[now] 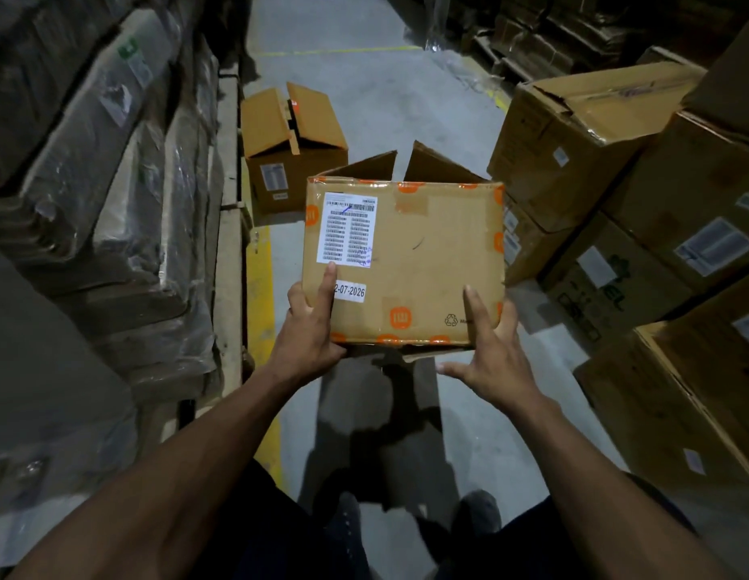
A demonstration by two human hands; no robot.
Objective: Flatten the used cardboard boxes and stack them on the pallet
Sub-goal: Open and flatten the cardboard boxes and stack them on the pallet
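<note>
I hold a brown cardboard box [418, 261] in front of me, above the floor. It carries orange logo tape, a white barcode label and a date sticker. Its far flaps stand open. My left hand [310, 328] grips the near left corner, with the index finger lying up the face. My right hand [492, 353] grips the near right corner, fingers spread over the face and the edge. A second brown box [293, 148] with loose open flaps stands on the floor beyond, to the left. No pallet with flattened boxes can be made out.
Plastic-wrapped stacked goods [113, 182] line the left side on a wooden pallet edge [228, 244]. Stacks of large cardboard boxes [615, 182] fill the right side. Grey concrete floor [364, 43] with a yellow line runs ahead. My shoes [477, 508] are at the bottom.
</note>
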